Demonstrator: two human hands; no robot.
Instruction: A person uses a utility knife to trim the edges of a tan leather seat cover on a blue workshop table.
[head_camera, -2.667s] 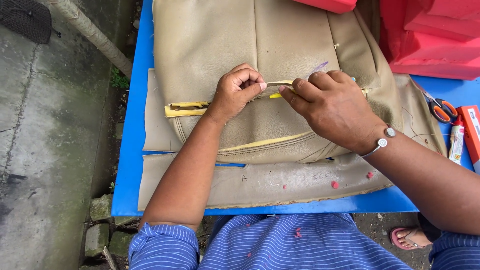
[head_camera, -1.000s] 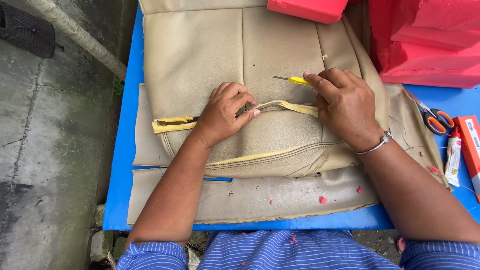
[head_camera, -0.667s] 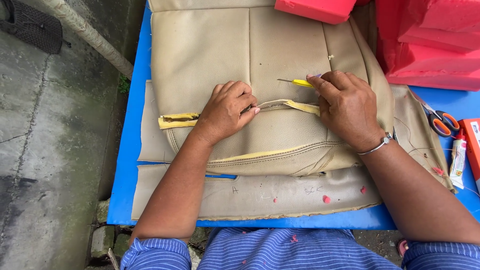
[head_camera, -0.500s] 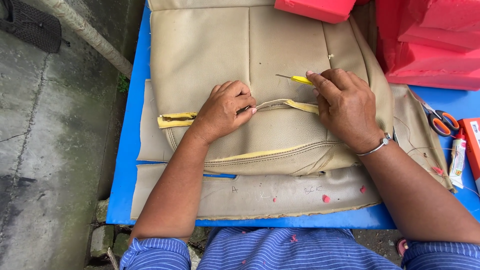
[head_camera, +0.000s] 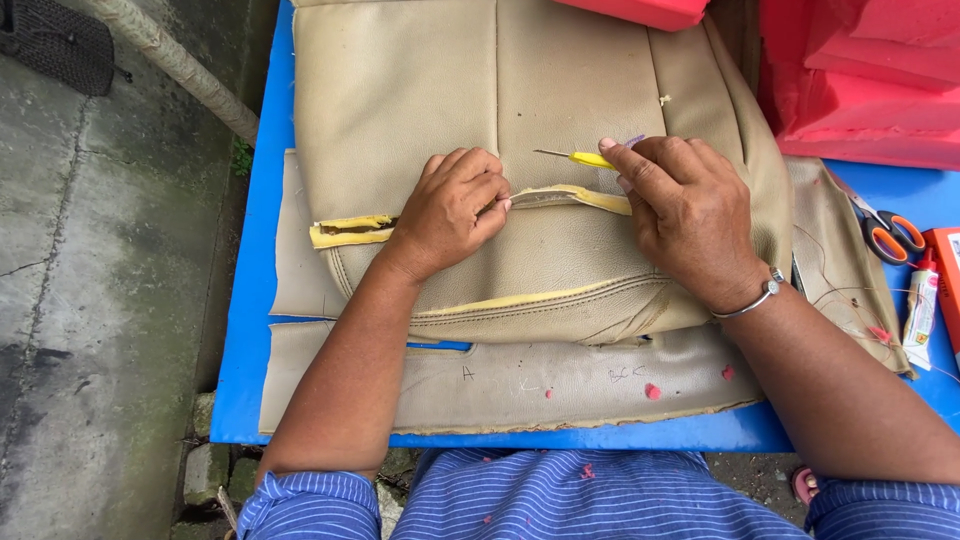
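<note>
The left hand (head_camera: 450, 205) pinches closed on the soft, limp beige leatherette seat cover (head_camera: 520, 110) at its yellow-foam-lined seam edge (head_camera: 560, 195), best gripped there, while the right hand (head_camera: 685, 215), fist closed, holds a light, slim yellow-handled seam ripper (head_camera: 585, 158) just above.

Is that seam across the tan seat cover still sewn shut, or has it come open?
Open. The seam across the tan leatherette seat cover gapes, showing yellow foam between the left hand and the right hand.

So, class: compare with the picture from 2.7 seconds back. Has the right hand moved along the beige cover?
Yes. The right hand with the yellow-handled tool has lifted from the open seam and sits slightly farther up the beige cover.
</note>
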